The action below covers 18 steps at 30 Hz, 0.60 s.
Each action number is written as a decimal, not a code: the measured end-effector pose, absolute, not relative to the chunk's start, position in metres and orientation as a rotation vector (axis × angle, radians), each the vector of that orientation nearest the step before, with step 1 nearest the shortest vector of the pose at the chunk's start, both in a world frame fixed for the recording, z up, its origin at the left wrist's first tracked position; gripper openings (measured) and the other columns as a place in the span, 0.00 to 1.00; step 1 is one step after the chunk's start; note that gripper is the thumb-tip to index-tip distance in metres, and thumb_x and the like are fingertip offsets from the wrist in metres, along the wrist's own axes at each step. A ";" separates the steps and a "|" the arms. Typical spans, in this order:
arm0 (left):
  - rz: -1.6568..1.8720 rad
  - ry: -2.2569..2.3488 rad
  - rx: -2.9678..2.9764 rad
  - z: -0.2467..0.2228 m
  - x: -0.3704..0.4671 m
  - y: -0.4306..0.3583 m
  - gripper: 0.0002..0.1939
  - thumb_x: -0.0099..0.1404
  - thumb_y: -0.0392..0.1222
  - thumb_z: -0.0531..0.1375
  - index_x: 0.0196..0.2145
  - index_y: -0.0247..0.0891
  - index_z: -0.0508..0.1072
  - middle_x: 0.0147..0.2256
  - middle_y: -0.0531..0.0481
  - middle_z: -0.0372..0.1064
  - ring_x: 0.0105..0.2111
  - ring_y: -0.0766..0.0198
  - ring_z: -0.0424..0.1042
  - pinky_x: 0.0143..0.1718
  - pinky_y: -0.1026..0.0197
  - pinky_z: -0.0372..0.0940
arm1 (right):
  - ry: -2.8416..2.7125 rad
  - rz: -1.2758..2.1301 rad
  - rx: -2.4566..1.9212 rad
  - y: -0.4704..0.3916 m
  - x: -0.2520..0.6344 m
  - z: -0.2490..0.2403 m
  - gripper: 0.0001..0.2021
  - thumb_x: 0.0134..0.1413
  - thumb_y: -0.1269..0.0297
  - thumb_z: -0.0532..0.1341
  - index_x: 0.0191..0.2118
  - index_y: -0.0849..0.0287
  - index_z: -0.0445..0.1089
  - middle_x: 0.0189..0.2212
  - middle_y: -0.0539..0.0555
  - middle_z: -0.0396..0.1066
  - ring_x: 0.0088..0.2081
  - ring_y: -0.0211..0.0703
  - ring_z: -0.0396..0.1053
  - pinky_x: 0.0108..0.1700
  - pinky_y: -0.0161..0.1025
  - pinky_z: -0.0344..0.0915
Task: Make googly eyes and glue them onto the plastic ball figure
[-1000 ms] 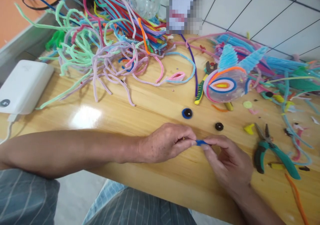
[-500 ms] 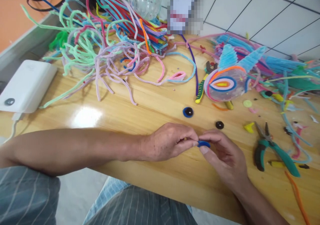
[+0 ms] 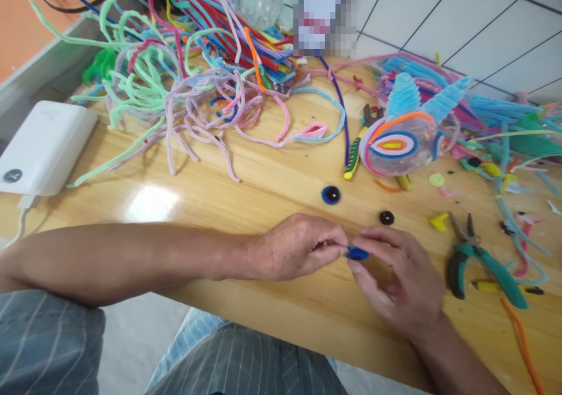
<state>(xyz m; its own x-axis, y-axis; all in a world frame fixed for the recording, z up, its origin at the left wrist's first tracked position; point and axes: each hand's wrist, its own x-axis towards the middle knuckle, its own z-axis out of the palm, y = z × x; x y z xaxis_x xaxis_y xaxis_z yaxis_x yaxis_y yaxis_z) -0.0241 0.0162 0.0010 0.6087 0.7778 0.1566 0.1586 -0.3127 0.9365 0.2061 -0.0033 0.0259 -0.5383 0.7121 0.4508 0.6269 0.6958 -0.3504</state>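
Between thumb and fingers, my left hand (image 3: 302,247) pinches the edge of a small blue disc (image 3: 359,254), which looks like coiled pipe cleaner. My right hand (image 3: 401,278) is around the disc's other side, thumb and fingers apart; whether a fingertip touches it I cannot tell. Just beyond the hands lie a blue-rimmed toy eye (image 3: 331,195) with a black centre and a small black disc (image 3: 387,217). Farther back rests a clear plastic animal head (image 3: 397,149) with fuzzy blue ears and a ringed pipe-cleaner eye.
Green-handled pliers (image 3: 480,266) lie open at right, and green-yellow cutters (image 3: 355,149) sit beside the head. Tangled pipe cleaners (image 3: 193,96) fill the back left, with more blue bundles (image 3: 496,111) at back right. A white power bank (image 3: 48,146) with a cable is at left.
My right thumb and fingers have spread apart and loosened from the blue disc. My left hand keeps its pinch in nearly the same place.
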 end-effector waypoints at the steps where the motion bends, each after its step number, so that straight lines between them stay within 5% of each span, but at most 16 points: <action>1: 0.754 0.763 1.801 0.001 -0.024 0.016 0.09 0.75 0.39 0.58 0.39 0.35 0.76 0.30 0.53 0.75 0.28 0.71 0.70 0.33 0.68 0.63 | -2.358 0.125 -1.011 -0.003 0.208 0.027 0.13 0.62 0.68 0.67 0.51 0.55 0.72 0.45 0.60 0.76 0.44 0.48 0.78 0.43 0.43 0.79; 18: 0.756 0.798 1.707 0.003 -0.022 0.018 0.09 0.72 0.39 0.58 0.36 0.34 0.76 0.25 0.57 0.67 0.24 0.73 0.61 0.28 0.69 0.57 | -2.357 -0.008 -0.935 -0.004 0.218 0.033 0.07 0.59 0.71 0.69 0.42 0.56 0.74 0.43 0.59 0.78 0.41 0.48 0.80 0.41 0.43 0.78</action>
<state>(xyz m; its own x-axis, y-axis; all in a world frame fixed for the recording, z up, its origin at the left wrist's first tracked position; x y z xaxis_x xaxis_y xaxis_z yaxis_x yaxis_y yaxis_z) -0.0217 0.0185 0.0027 0.5769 0.8107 0.0995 0.1433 -0.2204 0.9648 0.2182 -0.0042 0.0326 -0.5740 0.6229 0.5315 0.6265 0.7521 -0.2047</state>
